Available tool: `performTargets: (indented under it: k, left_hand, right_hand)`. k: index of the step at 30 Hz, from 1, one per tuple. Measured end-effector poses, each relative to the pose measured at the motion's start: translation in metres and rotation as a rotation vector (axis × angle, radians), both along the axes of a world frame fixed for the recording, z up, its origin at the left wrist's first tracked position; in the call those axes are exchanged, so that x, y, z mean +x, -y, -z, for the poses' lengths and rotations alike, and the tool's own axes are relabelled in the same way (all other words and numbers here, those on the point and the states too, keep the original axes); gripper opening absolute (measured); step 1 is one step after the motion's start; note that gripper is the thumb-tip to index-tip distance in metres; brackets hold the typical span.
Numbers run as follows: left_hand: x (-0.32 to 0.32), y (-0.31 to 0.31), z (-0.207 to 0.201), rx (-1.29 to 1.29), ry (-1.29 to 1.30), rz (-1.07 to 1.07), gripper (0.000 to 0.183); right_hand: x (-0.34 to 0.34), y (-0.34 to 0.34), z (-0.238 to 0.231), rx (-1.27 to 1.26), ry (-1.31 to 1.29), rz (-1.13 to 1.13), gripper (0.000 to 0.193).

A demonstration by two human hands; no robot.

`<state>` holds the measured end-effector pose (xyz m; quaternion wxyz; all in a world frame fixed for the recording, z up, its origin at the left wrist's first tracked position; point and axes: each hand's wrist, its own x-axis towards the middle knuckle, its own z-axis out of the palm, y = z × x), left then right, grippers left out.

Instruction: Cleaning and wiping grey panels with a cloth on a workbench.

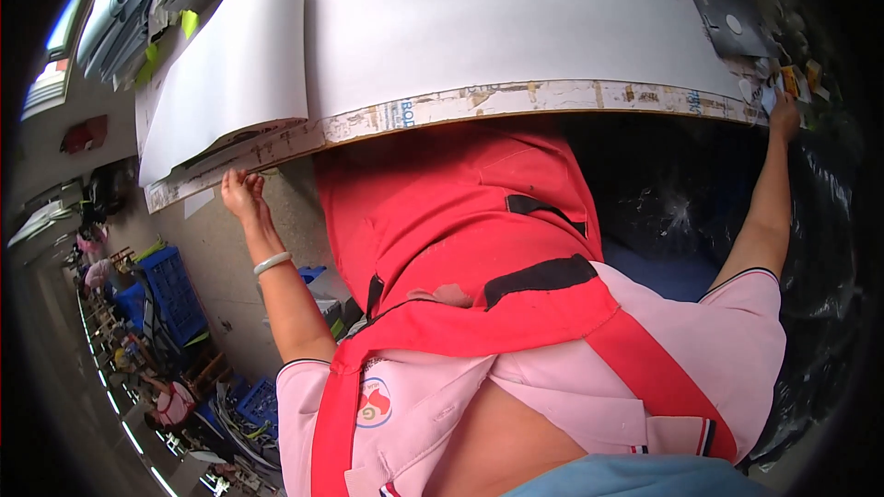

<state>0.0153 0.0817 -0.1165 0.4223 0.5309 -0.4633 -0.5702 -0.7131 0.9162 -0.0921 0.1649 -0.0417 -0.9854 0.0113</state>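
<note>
Head cam, 1 curled white sheet, L hand, fingers bunched; R hand, fingers unclear

White sheeting across the top of the frame looks like smooth matt paper, softly sheened on its upper-left curl. The front edge of the worktop looks papery, scuffed and rough. The red apron at centre is matt cloth. Crinkled black sheeting at right is glossy plastic; the blue crate at left, hard plastic. The pale bangle looks smooth, lightly polished.
</note>
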Motion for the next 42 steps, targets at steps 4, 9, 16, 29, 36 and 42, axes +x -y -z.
performTargets:
  k: [4, 9, 16, 29, 36, 42]
  left_hand:
    - [-0.016, -0.097, -0.004, 0.038, 0.18, 0.152, 0.023]
    - [-0.048, -0.143, -0.011, -0.072, 0.263, 0.414, 0.025]
    - [-0.093, -0.179, -0.025, -0.239, 0.332, 0.657, 0.019]
    - [-0.088, -0.195, 0.036, -0.135, 0.477, 0.939, 0.02]
    - [-0.091, -0.194, 0.047, -0.164, 0.492, 0.968, 0.021]
    - [-0.097, -0.198, 0.043, -0.186, 0.513, 0.976, 0.019]
  right_hand:
    - [-0.022, 0.028, 0.031, -0.064, 0.114, 0.029, 0.049]
    - [-0.04, 0.021, 0.025, 0.206, -0.048, -0.147, 0.051]
    - [0.019, 0.068, 0.011, 0.063, -0.163, -0.107, 0.057]
    - [0.13, 0.132, -0.069, -2.17, 0.103, -0.512, 0.068]
    - [0.074, 0.074, 0.0, -0.025, -0.335, -0.25, 0.055]
    - [0.056, 0.069, 0.015, -0.699, -0.207, -0.197, 0.024]
